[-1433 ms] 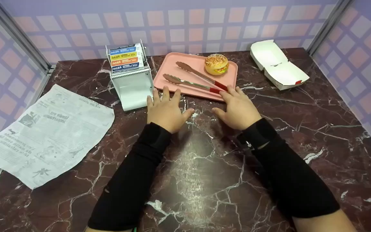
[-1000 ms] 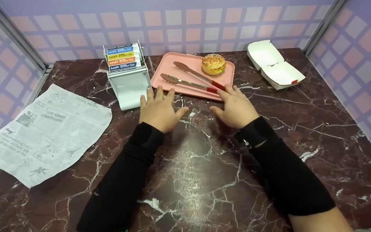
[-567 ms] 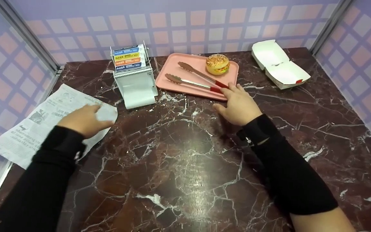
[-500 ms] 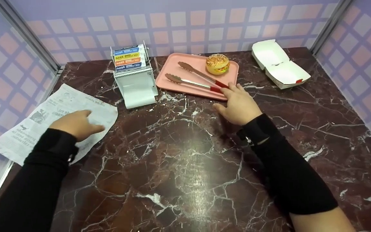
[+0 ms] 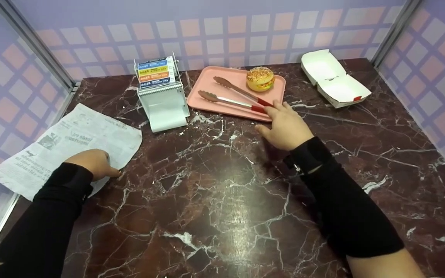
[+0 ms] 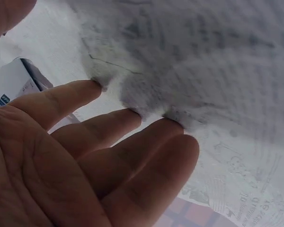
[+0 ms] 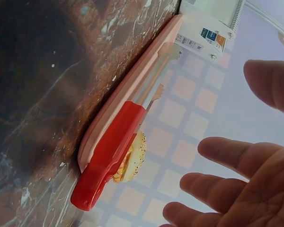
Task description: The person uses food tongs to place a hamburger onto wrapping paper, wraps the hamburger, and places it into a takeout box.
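A printed sheet of wrapping paper point(image 5: 110, 131) lies at the left. My left hand point(image 5: 91, 164) is over its right-hand edge, with the thumb reaching past the paper. In the left wrist view, loosely bent fingers point(image 6: 128, 125) touch the paper point(image 6: 217, 94) with their tips, and the thumb stands apart. My right hand point(image 5: 287, 125) hovers with spread fingers by the red handles of the tongs point(image 5: 259, 108). The right wrist view shows a gap between those fingers point(image 7: 217, 189) and the red handle point(image 7: 116, 142). The tongs lie across a pink tray point(image 5: 203, 83) beside a burger point(image 5: 260, 79).
Left of the tray stands a white dispenser point(image 5: 164, 108) with coloured labels. An opened white burger box point(image 5: 342, 87) is at the back right. Tiled-pattern walls point(image 5: 214, 31) bound the dark marble-look table point(image 5: 207, 200) at the back and both sides.
My left hand has moved from in front of the dispenser leftward onto the paper, then down toward its near right edge. The right hand has stayed by the tongs.
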`<state>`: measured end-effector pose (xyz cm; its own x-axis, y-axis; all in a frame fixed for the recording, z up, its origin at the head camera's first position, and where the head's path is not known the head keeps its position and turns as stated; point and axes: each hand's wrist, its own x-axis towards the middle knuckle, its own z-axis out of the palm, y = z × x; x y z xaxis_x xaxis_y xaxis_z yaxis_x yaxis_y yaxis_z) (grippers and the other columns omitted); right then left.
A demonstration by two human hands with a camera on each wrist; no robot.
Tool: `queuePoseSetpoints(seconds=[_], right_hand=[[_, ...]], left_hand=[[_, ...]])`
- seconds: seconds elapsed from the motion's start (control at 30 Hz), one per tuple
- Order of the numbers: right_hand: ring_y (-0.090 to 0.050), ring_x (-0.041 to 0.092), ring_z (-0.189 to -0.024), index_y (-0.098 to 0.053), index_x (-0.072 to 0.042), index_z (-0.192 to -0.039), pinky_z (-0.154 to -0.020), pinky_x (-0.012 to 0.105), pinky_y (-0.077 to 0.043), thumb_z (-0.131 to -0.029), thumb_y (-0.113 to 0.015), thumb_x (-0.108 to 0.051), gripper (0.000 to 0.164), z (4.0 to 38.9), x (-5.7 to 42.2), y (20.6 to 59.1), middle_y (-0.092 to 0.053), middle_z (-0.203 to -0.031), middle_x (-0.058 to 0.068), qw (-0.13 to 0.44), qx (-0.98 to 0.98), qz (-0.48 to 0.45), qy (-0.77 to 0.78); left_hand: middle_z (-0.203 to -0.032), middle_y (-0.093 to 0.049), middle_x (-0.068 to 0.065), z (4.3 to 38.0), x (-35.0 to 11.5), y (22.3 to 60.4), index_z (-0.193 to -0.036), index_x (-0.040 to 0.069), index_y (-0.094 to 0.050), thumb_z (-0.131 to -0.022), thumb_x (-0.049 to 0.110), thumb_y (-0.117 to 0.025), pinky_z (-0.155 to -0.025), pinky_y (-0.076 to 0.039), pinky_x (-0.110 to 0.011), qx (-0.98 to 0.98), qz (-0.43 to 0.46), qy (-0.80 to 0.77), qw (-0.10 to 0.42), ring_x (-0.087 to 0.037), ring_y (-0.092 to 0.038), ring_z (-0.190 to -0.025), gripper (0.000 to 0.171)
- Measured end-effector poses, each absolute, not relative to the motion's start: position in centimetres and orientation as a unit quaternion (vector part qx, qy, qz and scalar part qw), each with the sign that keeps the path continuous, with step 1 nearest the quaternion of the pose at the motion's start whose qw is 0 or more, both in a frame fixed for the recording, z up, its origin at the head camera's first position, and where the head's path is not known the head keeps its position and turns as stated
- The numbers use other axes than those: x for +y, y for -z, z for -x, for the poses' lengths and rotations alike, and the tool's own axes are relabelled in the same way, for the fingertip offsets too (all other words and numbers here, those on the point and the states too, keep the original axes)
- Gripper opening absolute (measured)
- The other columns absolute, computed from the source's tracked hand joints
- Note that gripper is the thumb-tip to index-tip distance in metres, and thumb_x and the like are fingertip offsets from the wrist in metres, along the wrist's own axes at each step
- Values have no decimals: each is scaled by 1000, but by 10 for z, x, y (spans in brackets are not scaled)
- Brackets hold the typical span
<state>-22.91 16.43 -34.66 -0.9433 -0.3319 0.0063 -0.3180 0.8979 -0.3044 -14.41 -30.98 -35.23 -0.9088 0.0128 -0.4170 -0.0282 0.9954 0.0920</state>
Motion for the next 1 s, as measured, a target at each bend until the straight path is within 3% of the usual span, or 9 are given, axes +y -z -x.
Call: queuePoseSetpoints(seconds=[0.1,0.2,0.43,0.57,0.67,0.77,0.87,1.0], right_hand=[[-14,43,-139,-32,-12,-144,-115,50,-10,-85,-53,-57,77,229,164,347,-19,-152,20,27,974,166,153],[-14,43,-139,-33,-13,-144,-115,49,-10,-85,-53,-58,77,229,164,346,-19,-152,20,25,973,165,158],[-16,41,-139,-36,-12,-143,-115,49,-11,-85,-54,-56,74,229,165,345,-22,-151,20,15,972,168,164],[-32,34,-135,-43,-14,-139,-113,47,-23,-86,-56,-52,66,227,163,343,-36,-147,16,-16,965,175,196],[-48,30,-124,-50,-16,-134,-104,46,-36,-86,-57,-50,59,222,158,339,-51,-136,11,-32,953,182,242],[-63,23,-100,-56,-17,-127,-90,42,-46,-85,-58,-51,54,216,152,336,-66,-114,5,-33,930,195,310],[-65,13,-79,-59,-14,-123,-76,34,-51,-84,-58,-54,56,211,147,336,-69,-95,-2,-25,899,211,382],[-63,12,-72,-57,-14,-124,-65,31,-52,-82,-57,-59,61,209,144,336,-68,-89,-2,-8,863,217,456]], left_hand=[[-64,-55,-7,144,-307,352,-59,11,-51,-78,30,-59,-52,-38,-32,979,4,-37,199,-22,-50,-56,28],[-69,-60,-12,143,-304,351,-58,11,-57,-78,21,-56,-54,-43,-38,984,8,-33,175,-25,-52,-57,23],[-83,-64,-23,131,-277,336,-81,1,-63,-83,13,-47,-62,-46,-54,997,-2,-39,74,-36,-58,-69,20],[-86,-64,-18,117,-236,316,-95,3,-59,-90,18,-46,-66,-46,-52,995,-12,-80,52,-34,-59,-73,21],[-82,-63,-10,106,-198,305,-92,9,-57,-91,22,-47,-63,-48,-44,991,-17,-120,50,-27,-58,-69,16],[-77,-60,-3,100,-160,300,-87,15,-54,-91,23,-48,-60,-47,-36,986,-28,-154,50,-21,-56,-65,11],[-75,-57,2,104,-123,301,-85,19,-54,-90,22,-49,-59,-47,-31,982,-57,-173,43,-17,-55,-62,8],[-80,-57,7,112,-77,308,-89,20,-58,-89,20,-49,-63,-50,-29,978,-109,-171,37,-12,-54,-65,8]])
